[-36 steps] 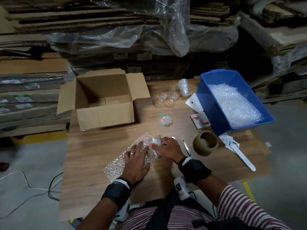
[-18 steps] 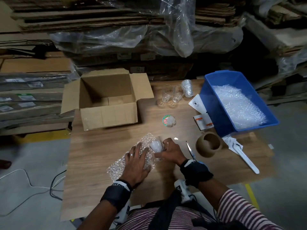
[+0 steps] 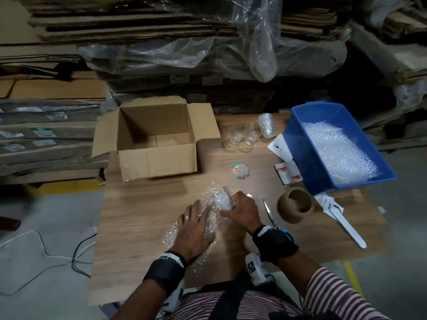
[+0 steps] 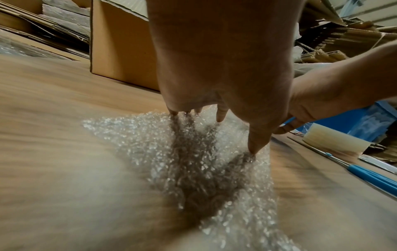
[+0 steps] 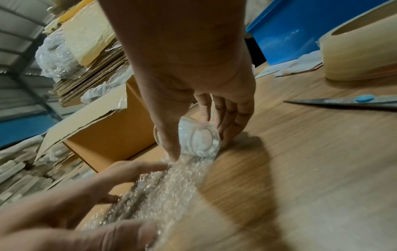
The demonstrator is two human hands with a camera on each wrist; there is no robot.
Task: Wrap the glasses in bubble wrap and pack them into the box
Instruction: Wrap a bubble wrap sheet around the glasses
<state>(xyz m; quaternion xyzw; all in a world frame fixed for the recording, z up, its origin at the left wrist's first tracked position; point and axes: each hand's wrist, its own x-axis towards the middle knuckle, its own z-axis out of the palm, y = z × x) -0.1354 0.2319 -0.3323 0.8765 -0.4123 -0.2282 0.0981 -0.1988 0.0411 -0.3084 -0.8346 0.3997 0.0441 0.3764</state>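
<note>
Tipped further onto its side since a second ago: small clear drinking glass (image 3: 222,200) gripped by right-hand fingers (image 5: 234,118), just beyond flat left-hand fingers (image 4: 221,112) pinning crinkly bubble-wrap sheet (image 3: 184,229) to counter (image 3: 138,227) — rolling seemingly about to start.

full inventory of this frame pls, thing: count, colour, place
cardboard box: 1, brown, open, table's far left
bare glasses: 2, clear, upright, right of box
wrapped glass: 1, clear wrap, beside them
held glass: 1, clear, on its side
bubble wrap sheet: 1, clear, table front
bin: 1, blue, right, holds bubble wrap
tape roll: 1, tan, near bin
scissors: 1, blue handles, right of hands
left hand: flat on sheet
right hand: grips held glass
</note>
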